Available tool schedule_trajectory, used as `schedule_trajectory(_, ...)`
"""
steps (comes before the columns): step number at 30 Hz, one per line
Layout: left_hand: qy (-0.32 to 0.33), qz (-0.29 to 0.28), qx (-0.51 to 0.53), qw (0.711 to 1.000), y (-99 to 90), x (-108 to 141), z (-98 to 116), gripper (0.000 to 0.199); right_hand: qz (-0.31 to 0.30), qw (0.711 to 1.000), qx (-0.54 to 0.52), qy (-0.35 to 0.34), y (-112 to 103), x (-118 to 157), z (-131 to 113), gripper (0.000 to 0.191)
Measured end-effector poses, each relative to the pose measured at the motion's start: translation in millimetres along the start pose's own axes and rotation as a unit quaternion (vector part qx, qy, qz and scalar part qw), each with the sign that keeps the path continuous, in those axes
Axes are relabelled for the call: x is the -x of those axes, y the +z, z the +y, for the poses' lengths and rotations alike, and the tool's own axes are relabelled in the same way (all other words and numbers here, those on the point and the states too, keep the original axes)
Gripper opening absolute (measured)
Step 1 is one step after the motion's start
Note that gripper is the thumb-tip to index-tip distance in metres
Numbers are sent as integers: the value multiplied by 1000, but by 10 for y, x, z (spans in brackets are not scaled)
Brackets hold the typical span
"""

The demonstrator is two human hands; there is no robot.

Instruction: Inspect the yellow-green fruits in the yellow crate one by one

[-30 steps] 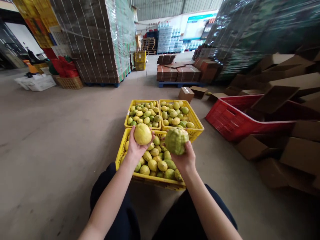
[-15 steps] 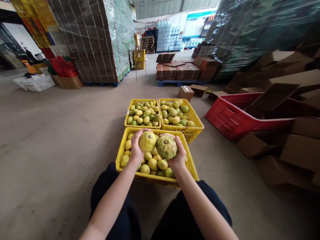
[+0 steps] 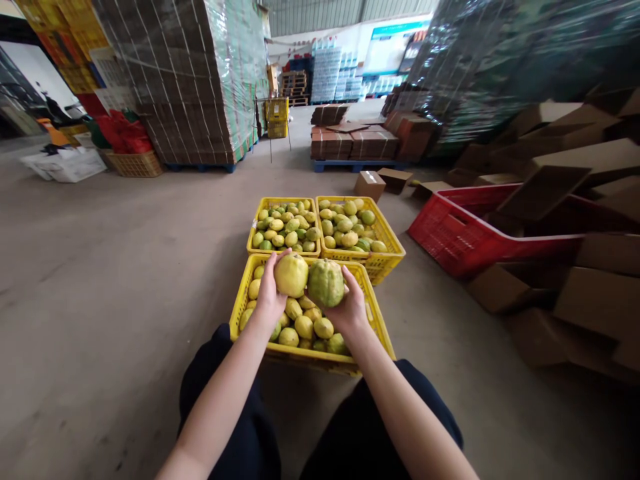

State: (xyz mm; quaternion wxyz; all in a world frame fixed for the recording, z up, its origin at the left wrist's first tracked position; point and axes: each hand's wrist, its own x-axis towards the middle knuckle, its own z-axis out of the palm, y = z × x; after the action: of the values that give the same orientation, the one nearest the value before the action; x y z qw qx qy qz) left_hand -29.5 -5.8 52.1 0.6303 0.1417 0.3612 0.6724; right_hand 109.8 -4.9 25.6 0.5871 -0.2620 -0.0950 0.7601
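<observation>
Two fruits are held up over the near yellow crate (image 3: 311,355), neither set down. At left, the left hand (image 3: 269,291) grasps a smooth yellow fruit (image 3: 291,275), fingers around its outer side. Close to its right, a ribbed green fruit (image 3: 326,283) rests in the grip of the right hand (image 3: 353,309). Many loose fruits (image 3: 304,327) lie unheld below. Beyond, a left rear crate (image 3: 255,251) and a right rear crate (image 3: 383,264), side by side, hold more.
</observation>
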Motion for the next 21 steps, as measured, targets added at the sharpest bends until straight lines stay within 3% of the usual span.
schedule_trajectory(7, -113, 53, 51, 991, 26, 12, 30, 24, -4, 1000, -9, 15, -15, -27, -55, 14)
schedule_trajectory(14, -130, 40, 62, 989, -49, -97, -68, 24, 34, 999, -12, -1, -51, -116, 11, 15)
schedule_trajectory(17, -152, 25, 46, 987, -119, -165, -232, 26, 51, 999, -11, -7, -102, -197, -64, 16)
schedule_trajectory(21, -235, 16, -52, 970, -356, -168, -625, 28, 79, 996, -23, -19, -175, -293, -285, 23)
